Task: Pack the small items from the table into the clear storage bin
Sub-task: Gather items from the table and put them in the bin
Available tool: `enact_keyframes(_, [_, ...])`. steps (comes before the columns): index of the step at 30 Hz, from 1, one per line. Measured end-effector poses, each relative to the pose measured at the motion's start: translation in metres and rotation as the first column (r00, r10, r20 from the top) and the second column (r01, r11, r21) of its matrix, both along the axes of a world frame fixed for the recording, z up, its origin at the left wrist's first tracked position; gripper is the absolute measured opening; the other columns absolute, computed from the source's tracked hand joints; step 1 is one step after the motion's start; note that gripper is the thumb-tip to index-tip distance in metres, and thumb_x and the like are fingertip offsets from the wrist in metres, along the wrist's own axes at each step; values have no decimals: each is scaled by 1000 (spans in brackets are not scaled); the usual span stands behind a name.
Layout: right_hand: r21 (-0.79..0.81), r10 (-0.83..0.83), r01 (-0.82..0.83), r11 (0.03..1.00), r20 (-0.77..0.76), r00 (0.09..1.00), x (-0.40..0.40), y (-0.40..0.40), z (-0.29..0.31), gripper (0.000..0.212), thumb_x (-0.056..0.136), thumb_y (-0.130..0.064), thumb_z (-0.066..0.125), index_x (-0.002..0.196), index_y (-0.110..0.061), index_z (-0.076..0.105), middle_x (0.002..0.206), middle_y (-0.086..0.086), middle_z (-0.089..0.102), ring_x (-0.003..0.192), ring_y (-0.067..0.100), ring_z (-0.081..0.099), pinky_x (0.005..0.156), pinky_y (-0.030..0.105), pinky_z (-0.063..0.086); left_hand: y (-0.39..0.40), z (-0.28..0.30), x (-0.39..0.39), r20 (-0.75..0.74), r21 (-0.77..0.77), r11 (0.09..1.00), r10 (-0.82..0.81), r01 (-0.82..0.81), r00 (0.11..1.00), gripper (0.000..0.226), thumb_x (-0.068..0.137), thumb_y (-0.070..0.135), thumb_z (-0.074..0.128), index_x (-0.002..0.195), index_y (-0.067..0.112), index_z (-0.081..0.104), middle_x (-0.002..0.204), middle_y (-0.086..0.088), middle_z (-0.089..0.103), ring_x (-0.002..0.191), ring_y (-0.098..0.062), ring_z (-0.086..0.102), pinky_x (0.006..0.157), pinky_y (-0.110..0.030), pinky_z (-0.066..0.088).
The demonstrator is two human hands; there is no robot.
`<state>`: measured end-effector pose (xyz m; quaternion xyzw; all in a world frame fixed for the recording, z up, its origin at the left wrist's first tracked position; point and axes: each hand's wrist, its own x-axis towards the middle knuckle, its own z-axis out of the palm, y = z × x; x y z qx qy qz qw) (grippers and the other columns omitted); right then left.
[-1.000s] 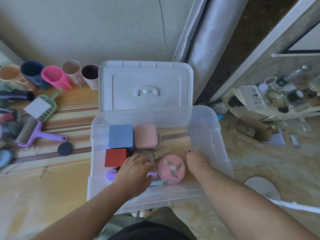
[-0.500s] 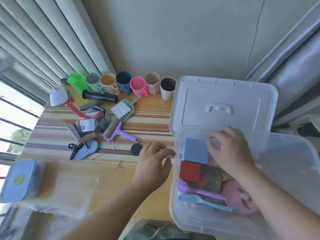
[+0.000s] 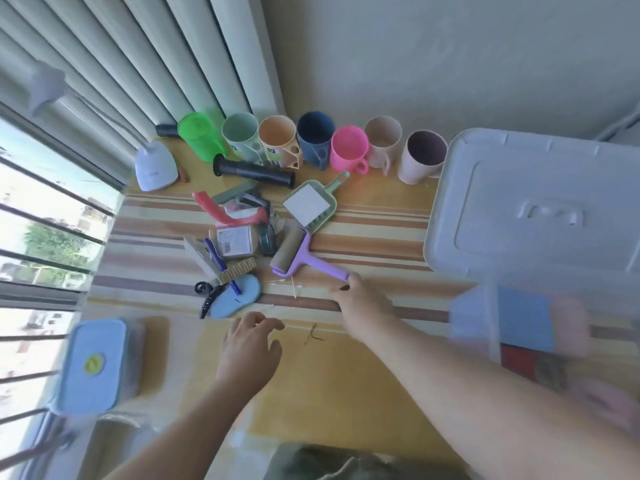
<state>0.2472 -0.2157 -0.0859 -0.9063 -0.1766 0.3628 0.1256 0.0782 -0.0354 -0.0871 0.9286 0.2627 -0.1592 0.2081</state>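
The right hand (image 3: 362, 303) pinches the purple roller (image 3: 304, 259) by its handle tip; the left hand (image 3: 249, 355) hangs open. Grab further up so it won't slip.

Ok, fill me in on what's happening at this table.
A person is packing small items into the clear storage bin at the right, which already holds blue and red blocks. The right hand reaches to the handle end of the purple lint roller; whether its fingers have closed on it is unclear. The left hand hovers open and empty above the table. A row of cups, a green dustpan and other clutter remain unpacked. The bin's lid lies behind it.
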Motion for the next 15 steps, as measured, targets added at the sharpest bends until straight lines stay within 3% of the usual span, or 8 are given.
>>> enact_keyframes(3, [10,-65,65,998,50,997,-1,3,-24,37,97,-43,47,132,-31,50,96,-3,55,73,19,51,56,33,33,27,-4,2,-10,19,998,57,-56,998,36,87,25,69,122,35,70,123,4,59,121,-27,50,103,-42,43])
enact_keyframes(8, [-17,-59,61,998,109,992,-2,2,-33,36,92,-59,45,119,-37,55,102,-5,62,88,26,63,66,37,40,72,0,17,108,78,963,251,-260,962,63,81,24,72,138,33,47,129,-5,45,122,-33,42,104,-47,41])
enact_keyframes(10, [-68,-31,38,997,108,994,-1,1,-30,33,94,-54,45,120,-35,56,107,-4,60,95,29,63,67,36,38,91,3,28,179,79,940,314,-331,933,71,82,29,74,143,36,37,132,-7,39,122,-35,38,108,-48,37])
enact_keyframes(12, [-111,107,-93,989,126,986,-2,-3,-27,36,97,-36,57,133,-34,52,123,0,53,106,32,61,72,35,41,110,5,42,197,91,929,337,-360,921,77,85,43,74,148,42,30,138,-8,34,126,-37,36,110,-53,35])
enact_keyframes(15, [-143,190,-168,975,156,969,-4,-11,-25,54,90,-27,70,138,-36,46,132,-1,45,112,28,57,73,36,50,134,6,65,70,126,961,237,-244,969,79,86,60,65,150,57,19,155,-8,28,139,-40,32,111,-58,34])
